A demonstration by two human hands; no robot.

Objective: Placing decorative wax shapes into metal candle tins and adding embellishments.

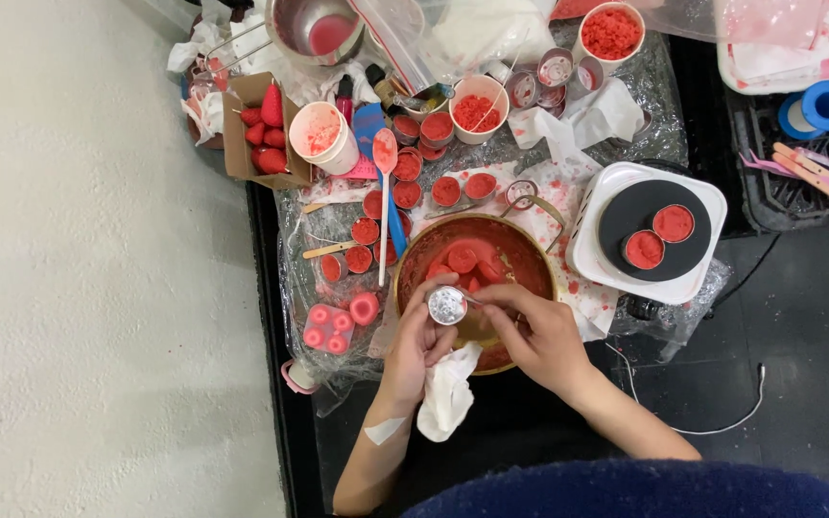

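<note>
A small silver cup [447, 305] is held empty over the big red bowl [530, 251] by the left hand [416, 347], fingers closed round it, and a thin tool is pinched by the right hand [539, 336], while many little cups [407, 167] on the bench are already filled with red

An open brown cardboard box [242, 134] of red strawberry-shaped pieces stands at the worktop's far left. A clear plastic bag [405, 43] with a red seal strip lies tilted at the far edge, near a metal pot. No labels, signs or screens show.
</note>
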